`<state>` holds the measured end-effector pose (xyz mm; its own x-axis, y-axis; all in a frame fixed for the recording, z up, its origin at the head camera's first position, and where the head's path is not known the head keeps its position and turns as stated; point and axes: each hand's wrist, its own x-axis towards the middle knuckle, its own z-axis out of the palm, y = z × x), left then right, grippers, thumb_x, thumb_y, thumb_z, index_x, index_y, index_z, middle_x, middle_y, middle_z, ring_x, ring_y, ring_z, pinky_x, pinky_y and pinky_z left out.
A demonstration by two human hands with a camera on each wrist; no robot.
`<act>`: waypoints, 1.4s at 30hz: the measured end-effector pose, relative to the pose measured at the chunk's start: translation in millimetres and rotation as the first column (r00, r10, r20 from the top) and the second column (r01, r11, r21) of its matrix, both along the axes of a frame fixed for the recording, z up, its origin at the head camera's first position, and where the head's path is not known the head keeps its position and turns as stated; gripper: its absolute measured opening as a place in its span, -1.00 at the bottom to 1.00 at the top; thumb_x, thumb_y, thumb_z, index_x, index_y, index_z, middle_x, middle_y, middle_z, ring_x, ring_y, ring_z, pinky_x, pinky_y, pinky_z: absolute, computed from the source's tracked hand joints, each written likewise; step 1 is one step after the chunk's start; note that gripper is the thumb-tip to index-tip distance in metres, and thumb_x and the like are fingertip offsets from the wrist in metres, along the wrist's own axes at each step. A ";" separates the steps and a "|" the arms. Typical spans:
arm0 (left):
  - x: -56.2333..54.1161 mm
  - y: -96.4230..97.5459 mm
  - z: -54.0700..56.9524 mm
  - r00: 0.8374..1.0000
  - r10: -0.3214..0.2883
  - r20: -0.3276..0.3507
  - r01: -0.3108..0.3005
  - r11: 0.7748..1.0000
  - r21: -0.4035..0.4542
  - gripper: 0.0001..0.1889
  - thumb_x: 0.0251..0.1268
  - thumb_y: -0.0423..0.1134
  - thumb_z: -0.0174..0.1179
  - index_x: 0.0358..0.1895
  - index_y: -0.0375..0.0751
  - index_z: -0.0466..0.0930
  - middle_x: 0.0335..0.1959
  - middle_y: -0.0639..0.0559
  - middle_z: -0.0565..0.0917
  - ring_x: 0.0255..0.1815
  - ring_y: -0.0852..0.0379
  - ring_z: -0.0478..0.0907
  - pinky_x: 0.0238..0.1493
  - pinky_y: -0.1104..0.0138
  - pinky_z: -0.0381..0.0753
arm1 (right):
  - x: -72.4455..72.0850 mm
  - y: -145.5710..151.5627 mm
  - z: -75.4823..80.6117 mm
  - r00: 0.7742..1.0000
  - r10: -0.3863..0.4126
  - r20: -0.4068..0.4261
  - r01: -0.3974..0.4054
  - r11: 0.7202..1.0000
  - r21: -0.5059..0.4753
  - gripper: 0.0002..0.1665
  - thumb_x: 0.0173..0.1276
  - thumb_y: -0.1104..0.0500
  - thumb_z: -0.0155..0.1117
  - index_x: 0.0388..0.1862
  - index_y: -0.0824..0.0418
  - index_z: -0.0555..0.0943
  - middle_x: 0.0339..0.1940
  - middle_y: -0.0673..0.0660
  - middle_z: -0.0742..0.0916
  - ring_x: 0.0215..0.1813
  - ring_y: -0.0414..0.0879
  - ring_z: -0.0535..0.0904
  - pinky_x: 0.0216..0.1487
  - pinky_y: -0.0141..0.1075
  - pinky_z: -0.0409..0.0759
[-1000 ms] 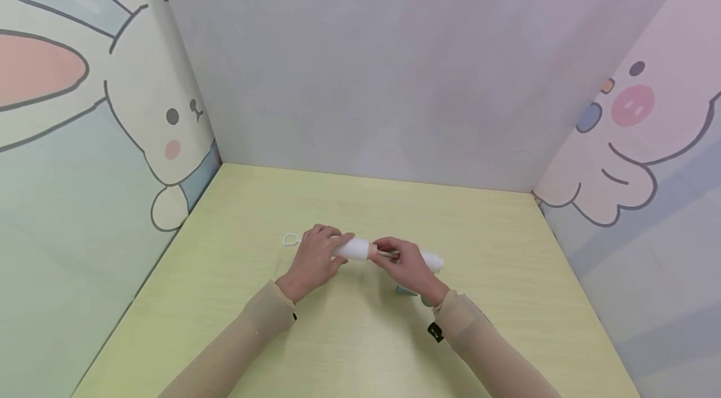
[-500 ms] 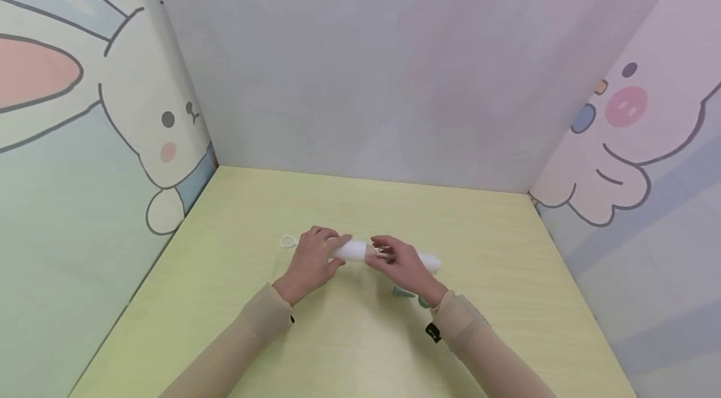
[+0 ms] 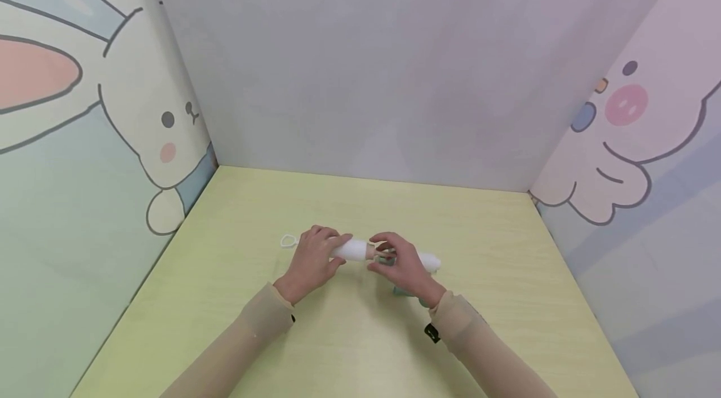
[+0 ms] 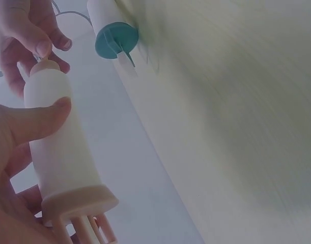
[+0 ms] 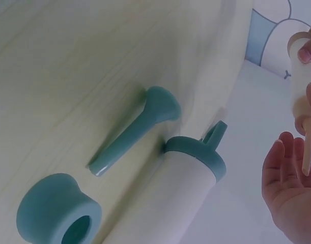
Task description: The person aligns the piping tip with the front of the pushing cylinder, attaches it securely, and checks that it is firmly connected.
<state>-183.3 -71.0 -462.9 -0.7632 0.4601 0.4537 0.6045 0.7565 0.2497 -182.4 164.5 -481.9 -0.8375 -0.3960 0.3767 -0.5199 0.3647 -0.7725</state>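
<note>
A white cylinder (image 3: 350,249) with beige ends lies sideways in my left hand (image 3: 312,260), above the table. The left thumb (image 4: 40,122) presses along its side while the fingers wrap behind. From one end extends a thin beige nozzle (image 5: 309,147); the other end carries a beige base (image 4: 79,201) with prongs, and a pale loop (image 3: 289,241) sticks out on that side in the head view. Around the nozzle, my right hand (image 3: 410,266) forms a loose C, thumb and fingers spread apart; in the right wrist view its palm faces the nozzle with fingers relaxed.
Behind my right hand lies a second white cylinder (image 3: 430,261) with a teal cap (image 5: 198,153). Beside it on the table are a teal tube with a flared end (image 5: 137,129) and a teal collar (image 5: 46,206). Walls with cartoon animals enclose the table (image 3: 253,198).
My right fingers, closer together at the nozzle end earlier, have spread away from it. The left hand keeps its grip on the cylinder. The view has shifted slightly.
</note>
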 end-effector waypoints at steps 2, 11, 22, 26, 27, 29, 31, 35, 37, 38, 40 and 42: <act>0.3 0.6 1.2 1.000 -0.002 0.000 0.002 1.000 0.007 -0.48 -0.15 -0.22 0.54 0.02 -0.06 0.68 -0.16 -0.04 0.64 -0.12 -0.08 0.47 -0.10 0.02 0.43 | 0.6 -1.0 1.5 1.000 -0.005 0.003 0.005 1.000 -0.001 -0.42 0.06 0.34 0.50 0.08 0.21 0.52 0.00 0.05 0.62 -0.10 0.04 0.61 -0.16 0.00 0.60; 1.2 2.7 3.3 1.000 -0.014 0.010 0.014 1.000 0.016 -0.49 -0.13 -0.22 0.53 0.03 -0.06 0.68 -0.16 -0.04 0.63 -0.11 -0.08 0.46 -0.09 0.01 0.43 | 2.3 -1.4 2.6 0.996 -0.037 0.078 0.037 0.999 0.009 -0.60 0.15 0.28 0.45 -0.02 0.11 0.57 -0.07 0.03 0.66 -0.10 0.00 0.62 -0.18 -0.01 0.60; 1.2 2.4 4.4 1.000 -0.012 -0.020 0.013 1.000 0.026 -0.47 -0.18 -0.26 0.55 0.02 -0.09 0.68 -0.17 -0.08 0.64 -0.12 -0.12 0.47 -0.12 -0.02 0.43 | 0.9 -1.5 3.5 0.982 -0.053 0.183 0.044 0.997 0.057 -0.63 0.35 -0.04 0.26 0.04 0.11 0.61 -0.04 -0.02 0.69 -0.05 -0.18 0.62 -0.19 -0.27 0.60; 1.5 3.0 4.8 0.999 -0.020 -0.032 0.021 0.999 0.030 -0.48 -0.17 -0.25 0.55 0.01 -0.08 0.69 -0.17 -0.07 0.63 -0.13 -0.12 0.47 -0.13 -0.02 0.44 | 0.2 -0.6 1.8 0.975 -0.058 0.215 0.042 0.996 0.081 -0.54 0.37 -0.13 0.19 0.06 0.16 0.61 -0.03 0.01 0.69 -0.09 -0.17 0.64 -0.17 -0.29 0.60; 1.7 3.1 4.8 0.999 -0.021 -0.034 0.022 0.999 0.030 -0.48 -0.17 -0.25 0.55 0.01 -0.08 0.69 -0.18 -0.07 0.63 -0.13 -0.12 0.47 -0.13 -0.02 0.44 | 0.0 -0.5 1.6 0.973 -0.062 0.222 0.043 0.995 0.087 -0.53 0.37 -0.14 0.18 0.06 0.15 0.61 -0.04 -0.01 0.69 -0.11 -0.19 0.64 -0.18 -0.30 0.60; 2.4 2.4 4.4 0.999 -0.017 -0.034 0.018 1.000 0.024 -0.49 -0.17 -0.24 0.54 0.01 -0.07 0.69 -0.17 -0.07 0.63 -0.13 -0.11 0.47 -0.13 -0.01 0.44 | -0.6 -0.7 0.1 0.974 -0.060 0.218 0.039 0.994 0.098 -0.52 0.38 -0.15 0.16 0.06 0.14 0.62 -0.06 -0.03 0.70 -0.14 -0.21 0.64 -0.19 -0.30 0.59; 2.9 1.7 3.8 1.000 -0.013 -0.028 0.013 1.000 0.016 -0.48 -0.16 -0.24 0.54 0.02 -0.07 0.68 -0.17 -0.07 0.63 -0.12 -0.11 0.47 -0.12 0.00 0.44 | -1.0 -1.1 -0.3 0.976 -0.058 0.212 0.037 0.994 0.101 -0.52 0.37 -0.15 0.17 0.07 0.13 0.61 -0.05 -0.04 0.70 -0.13 -0.22 0.63 -0.20 -0.31 0.59; 2.8 1.2 3.6 1.000 -0.010 -0.020 0.010 1.000 0.020 -0.48 -0.16 -0.24 0.54 0.02 -0.08 0.68 -0.16 -0.07 0.63 -0.12 -0.12 0.47 -0.12 0.01 0.43 | 0.3 -0.9 1.6 0.983 -0.053 0.175 0.042 0.997 0.064 -0.52 0.28 -0.04 0.33 0.12 0.12 0.58 -0.01 -0.04 0.67 -0.07 -0.20 0.62 -0.17 -0.26 0.60; 2.1 2.1 4.5 1.000 -0.014 -0.021 0.015 1.000 0.028 -0.48 -0.15 -0.24 0.54 0.02 -0.08 0.68 -0.16 -0.07 0.64 -0.12 -0.11 0.47 -0.12 0.00 0.43 | 1.3 0.0 2.1 0.991 -0.048 0.126 0.045 0.999 0.023 -0.51 0.22 0.07 0.42 0.12 0.13 0.56 -0.01 -0.02 0.66 -0.05 -0.14 0.62 -0.16 -0.17 0.61; 1.7 2.7 5.1 1.000 -0.017 -0.023 0.018 0.999 0.032 -0.48 -0.16 -0.25 0.55 0.02 -0.09 0.68 -0.16 -0.08 0.64 -0.12 -0.11 0.47 -0.12 0.00 0.43 | 1.6 0.5 2.3 0.994 -0.044 0.103 0.044 0.999 0.000 -0.50 0.18 0.12 0.45 0.11 0.14 0.56 -0.01 -0.02 0.66 -0.06 -0.12 0.62 -0.15 -0.12 0.61; 0.7 3.8 6.1 0.999 -0.021 -0.027 0.022 0.999 0.035 -0.48 -0.16 -0.25 0.55 0.02 -0.09 0.69 -0.16 -0.08 0.64 -0.12 -0.11 0.47 -0.12 0.00 0.44 | 1.3 1.0 1.8 0.998 -0.042 0.055 0.044 0.998 -0.033 -0.51 0.14 0.20 0.47 0.07 0.14 0.58 -0.03 -0.02 0.66 -0.07 -0.10 0.62 -0.15 -0.05 0.60; 0.4 4.1 6.7 0.999 -0.022 -0.029 0.023 0.999 0.035 -0.49 -0.17 -0.26 0.55 0.01 -0.10 0.69 -0.16 -0.08 0.64 -0.12 -0.11 0.47 -0.12 -0.01 0.44 | 0.6 0.7 1.5 0.998 -0.039 0.040 0.041 0.998 -0.051 -0.53 0.12 0.23 0.48 0.04 0.12 0.59 -0.05 -0.02 0.67 -0.09 -0.10 0.63 -0.15 -0.03 0.60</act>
